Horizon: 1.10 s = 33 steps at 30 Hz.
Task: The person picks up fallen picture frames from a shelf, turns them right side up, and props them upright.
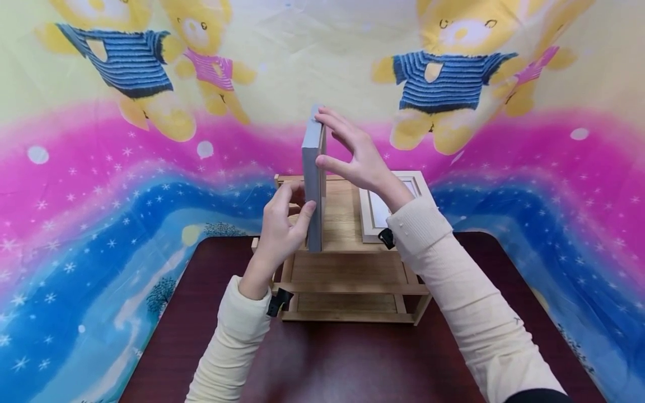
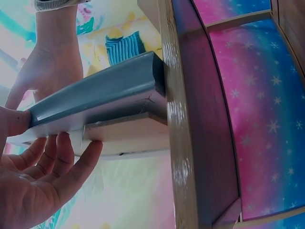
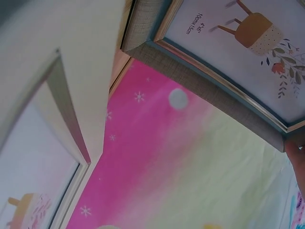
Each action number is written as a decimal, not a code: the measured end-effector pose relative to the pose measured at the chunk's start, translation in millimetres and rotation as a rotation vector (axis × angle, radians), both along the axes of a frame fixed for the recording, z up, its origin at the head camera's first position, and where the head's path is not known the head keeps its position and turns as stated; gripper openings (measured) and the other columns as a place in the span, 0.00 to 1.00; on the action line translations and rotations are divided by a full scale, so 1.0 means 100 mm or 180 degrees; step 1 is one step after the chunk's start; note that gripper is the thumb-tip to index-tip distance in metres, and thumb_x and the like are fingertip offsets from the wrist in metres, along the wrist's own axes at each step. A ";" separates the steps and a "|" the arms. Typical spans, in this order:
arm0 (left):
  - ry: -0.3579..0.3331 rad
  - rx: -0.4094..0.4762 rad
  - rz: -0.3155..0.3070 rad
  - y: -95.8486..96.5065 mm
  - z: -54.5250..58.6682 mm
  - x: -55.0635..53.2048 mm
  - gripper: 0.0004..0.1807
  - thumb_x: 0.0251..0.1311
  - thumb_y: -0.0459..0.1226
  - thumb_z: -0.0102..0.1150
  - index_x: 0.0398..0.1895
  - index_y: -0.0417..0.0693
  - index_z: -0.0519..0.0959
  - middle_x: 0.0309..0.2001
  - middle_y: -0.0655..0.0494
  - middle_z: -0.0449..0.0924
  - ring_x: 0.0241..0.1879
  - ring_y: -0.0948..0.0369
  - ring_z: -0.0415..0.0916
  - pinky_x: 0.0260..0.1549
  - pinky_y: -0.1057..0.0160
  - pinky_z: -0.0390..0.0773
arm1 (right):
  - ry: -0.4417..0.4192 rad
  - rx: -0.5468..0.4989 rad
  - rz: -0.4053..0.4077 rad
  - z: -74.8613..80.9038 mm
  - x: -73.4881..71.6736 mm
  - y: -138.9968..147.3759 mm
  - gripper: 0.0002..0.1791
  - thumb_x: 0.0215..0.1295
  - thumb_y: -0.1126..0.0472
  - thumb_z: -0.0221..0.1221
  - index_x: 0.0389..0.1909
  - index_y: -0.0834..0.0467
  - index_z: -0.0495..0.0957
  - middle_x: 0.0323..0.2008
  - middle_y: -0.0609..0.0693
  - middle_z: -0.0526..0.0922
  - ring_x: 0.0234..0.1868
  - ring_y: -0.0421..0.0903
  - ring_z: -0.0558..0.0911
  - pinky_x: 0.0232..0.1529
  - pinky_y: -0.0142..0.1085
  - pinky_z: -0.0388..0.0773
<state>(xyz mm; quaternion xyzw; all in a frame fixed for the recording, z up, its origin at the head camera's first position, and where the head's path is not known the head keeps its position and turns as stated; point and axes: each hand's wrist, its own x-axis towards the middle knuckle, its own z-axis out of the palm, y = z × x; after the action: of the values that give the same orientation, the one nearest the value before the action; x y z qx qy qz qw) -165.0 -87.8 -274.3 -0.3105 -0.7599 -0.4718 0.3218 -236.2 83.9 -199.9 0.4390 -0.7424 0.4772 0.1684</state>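
Pinching gray frame [image 1: 313, 184] w/ your L hand [image 1: 279, 226], thumb on near edge, fingers on back; your R hand [image 1: 359, 157] is part-spread, thumb & fingertips touching frame's upper part. Gray frame's upright on top of wooden rack [image 1: 341, 221], just L of white frame [image 1: 368, 215]; rack's on counter [image 1: 347, 364].
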 end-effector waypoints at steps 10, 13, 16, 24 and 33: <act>0.0156 0.0052 0.0152 0.10 -0.01 0.00 0.15 0.58 0.29 0.54 0.48 0.32 0.70 0.37 0.44 0.72 0.34 0.56 0.72 0.33 0.59 0.79 | 0.0310 0.0152 -0.0056 -0.01 0.03 0.01 0.47 0.46 0.45 0.66 0.66 0.59 0.60 0.67 0.48 0.58 0.66 0.39 0.57 0.62 0.33 0.58; 0.0209 0.0035 0.0154 0.10 -0.03 -0.02 0.16 0.58 0.30 0.55 0.48 0.32 0.70 0.38 0.44 0.71 0.34 0.57 0.72 0.33 0.61 0.79 | 0.0340 0.0179 -0.0047 0.00 0.04 0.00 0.44 0.46 0.53 0.67 0.65 0.59 0.61 0.67 0.48 0.58 0.66 0.39 0.57 0.62 0.34 0.58; 0.0193 0.0149 -0.0034 0.07 -0.04 -0.05 0.15 0.57 0.29 0.55 0.48 0.33 0.72 0.37 0.44 0.72 0.34 0.56 0.73 0.34 0.60 0.79 | 0.0350 0.0203 -0.0050 0.00 0.06 0.00 0.42 0.45 0.58 0.66 0.64 0.60 0.62 0.67 0.48 0.58 0.66 0.39 0.56 0.62 0.34 0.57; -0.0337 0.0449 -0.0222 -0.11 -0.11 -0.12 0.18 0.54 0.24 0.51 0.49 0.34 0.74 0.41 0.39 0.74 0.39 0.50 0.74 0.33 0.54 0.79 | 0.0315 0.0248 -0.0032 0.02 0.05 -0.06 0.42 0.46 0.59 0.66 0.64 0.61 0.62 0.66 0.50 0.59 0.66 0.38 0.56 0.62 0.32 0.57; -0.0664 -0.0275 0.0109 -0.19 -0.10 -0.20 0.25 0.54 0.28 0.54 0.59 0.41 0.69 0.45 0.43 0.75 0.38 0.53 0.78 0.30 0.59 0.80 | 0.0430 0.0477 -0.0089 0.05 0.05 -0.12 0.40 0.49 0.57 0.65 0.65 0.57 0.61 0.67 0.48 0.57 0.66 0.36 0.54 0.63 0.34 0.56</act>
<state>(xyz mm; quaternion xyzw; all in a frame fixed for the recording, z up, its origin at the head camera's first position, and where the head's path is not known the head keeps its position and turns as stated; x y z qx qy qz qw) -184.5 -107.1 -283.9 -0.2602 -0.8141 -0.4628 0.2353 -231.6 72.4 -194.8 0.4712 -0.7690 0.3872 0.1915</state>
